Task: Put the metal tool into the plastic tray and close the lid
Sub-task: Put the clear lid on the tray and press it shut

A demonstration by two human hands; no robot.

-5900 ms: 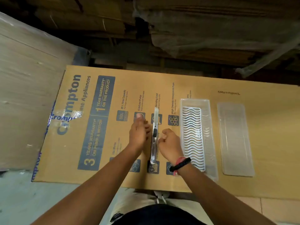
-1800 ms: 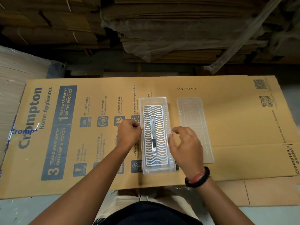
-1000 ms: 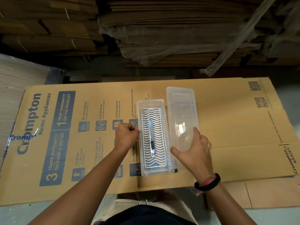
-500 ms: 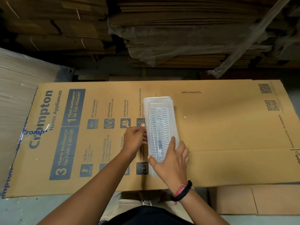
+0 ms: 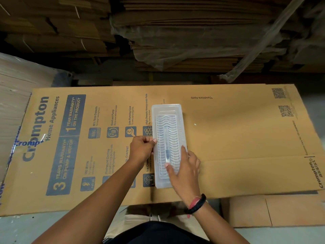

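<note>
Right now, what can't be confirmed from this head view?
- Whether the lid is fully seated: right hand covers its near right edge.
- Metal tool: blurred through the lid.
- Left hand fingertip contact on the tray edge: unclear.

Printed on flattened cardboard box (image 5: 228, 141), left of frame: "Crompton Home Appliances", "1 YEAR WARRANTY* ON THE PRODUCT", "3 YEARS WARRANTY* ON PUMP & MOTOR". Centre: "88 L Tank Capacity", "EverLast Pump", "Low Running Cost", "High Density Honeycomb Pads". Upper right: "*Conditions Apply", upside down. Right edge: "Crompton assist".
</note>
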